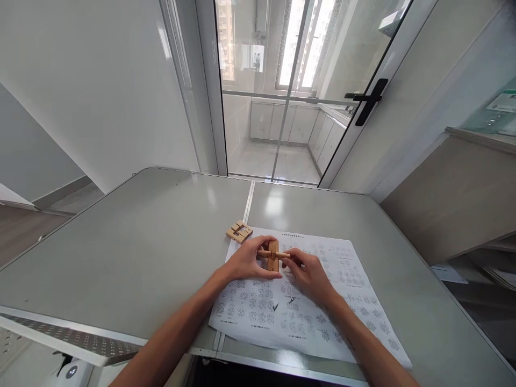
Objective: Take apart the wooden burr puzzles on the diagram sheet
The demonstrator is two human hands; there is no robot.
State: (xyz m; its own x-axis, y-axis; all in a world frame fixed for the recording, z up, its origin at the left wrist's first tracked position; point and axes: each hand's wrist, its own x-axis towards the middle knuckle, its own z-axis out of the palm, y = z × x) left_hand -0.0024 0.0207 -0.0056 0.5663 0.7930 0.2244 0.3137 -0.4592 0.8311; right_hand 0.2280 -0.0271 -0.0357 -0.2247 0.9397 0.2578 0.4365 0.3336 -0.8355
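Observation:
My left hand (246,262) and my right hand (308,271) meet over a printed instruction sheet (346,279) on the grey table (141,242). Between them they grip a small wooden puzzle piece (273,256): a flat upright block with a thin wooden bar crossing it. My left fingers pinch the bar's left end and the block, my right fingers hold the bar's right end. A second cluster of interlocked wooden puzzle pieces (239,231) lies just beyond my left hand, at the sheet's top left corner.
The table is made of two panels joined by a seam (248,201). A glass door with a black handle (368,99) stands behind it. A wooden counter (455,193) rises at the right. The table's near edge (258,357) is close to my body.

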